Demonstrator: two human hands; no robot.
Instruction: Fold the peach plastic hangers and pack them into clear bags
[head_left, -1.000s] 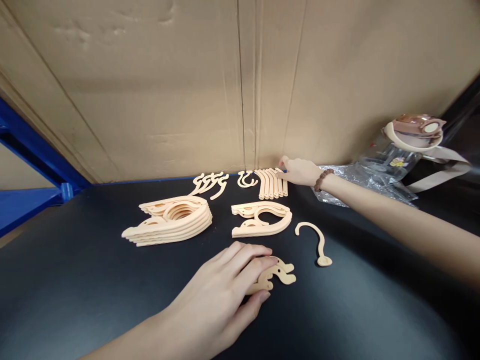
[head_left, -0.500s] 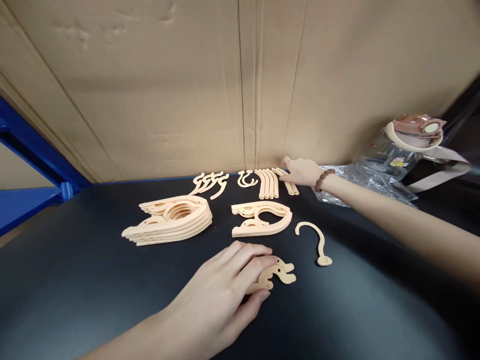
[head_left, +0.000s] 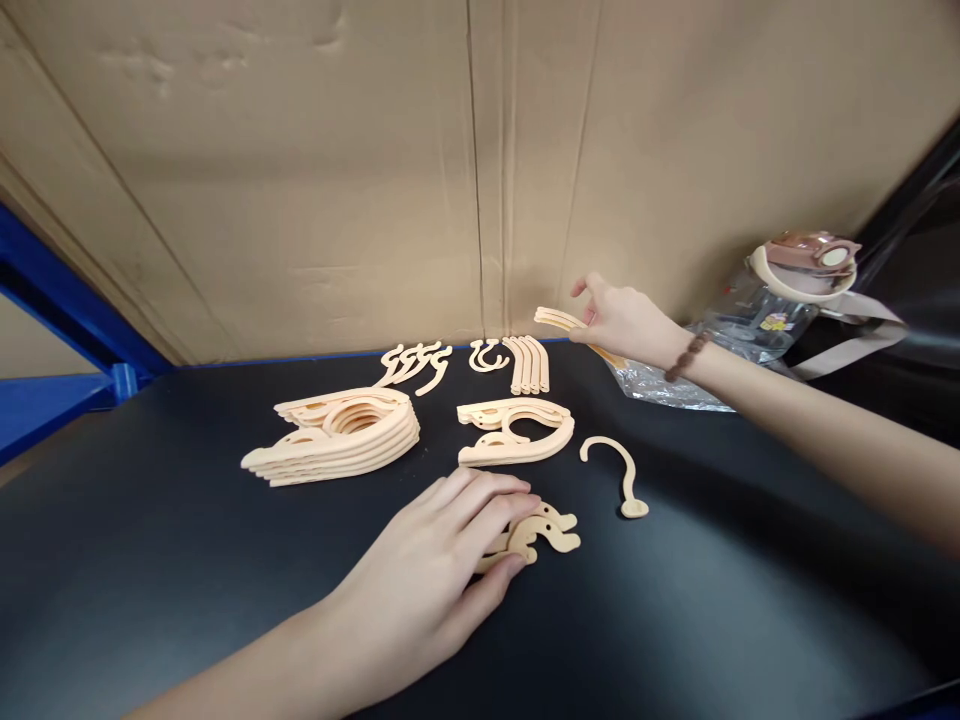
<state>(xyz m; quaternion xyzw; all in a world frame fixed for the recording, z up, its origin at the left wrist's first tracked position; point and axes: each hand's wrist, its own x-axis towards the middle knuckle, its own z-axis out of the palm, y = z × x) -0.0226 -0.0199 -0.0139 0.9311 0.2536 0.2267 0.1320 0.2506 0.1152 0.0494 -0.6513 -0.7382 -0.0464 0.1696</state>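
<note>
My left hand [head_left: 427,565] rests on the black table with its fingers and thumb closed around beige plastic hanger parts [head_left: 559,532], whose forked ends stick out to the right. Most of those parts are covered by the fingers. At the back, my right hand [head_left: 630,322] is raised, gripping curved beige hanger arms [head_left: 556,317]; their exact number is hard to tell. A loose hanger hook [head_left: 630,478] lies to the right of my left hand. Just beyond that hand is a folded hanger [head_left: 517,456], with a stack of folded hangers [head_left: 375,455] on its left.
Along the cardboard wall [head_left: 337,180] lie several curved arms [head_left: 529,368], small hooks [head_left: 486,366] and wavy pieces [head_left: 433,374]. A clear strapped bottle [head_left: 757,310] stands back right beside crinkled plastic wrap [head_left: 667,390]. Blue shelf framing [head_left: 67,300] is at the left.
My right hand has lifted the curved hanger arms off the table at the back and moved slightly right. My left hand keeps its hold. The view has shifted a little.
</note>
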